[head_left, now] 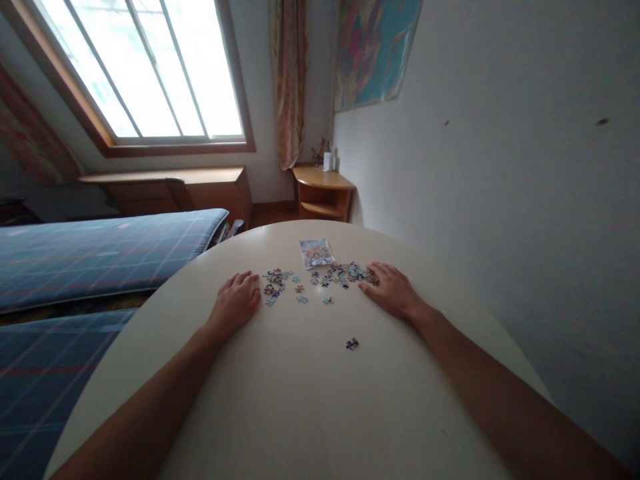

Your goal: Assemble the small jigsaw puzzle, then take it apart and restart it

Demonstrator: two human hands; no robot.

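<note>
My left hand (237, 297) rests on the table with its fingers lying loosely, beside a small heap of jigsaw pieces (275, 276). Nothing shows in its grasp. At the right end of a larger heap of jigsaw pieces (351, 272) lies my right hand (391, 288), thumb and fingers apart, fingertips at the outermost pieces. Between the two heaps, a few loose pieces are scattered, one light blue piece (302, 300) among them. A few joined-looking dark pieces (353, 344) lie nearer to me. Behind the heaps is a printed picture sheet (317, 253).
The pale round table (320, 413) fills the foreground. Plaid-covered mattresses (100, 247) stand close on the left, and a white wall (500, 200) runs along the right. Farther back are a wooden desk (200, 176) under the window and a corner shelf (324, 179).
</note>
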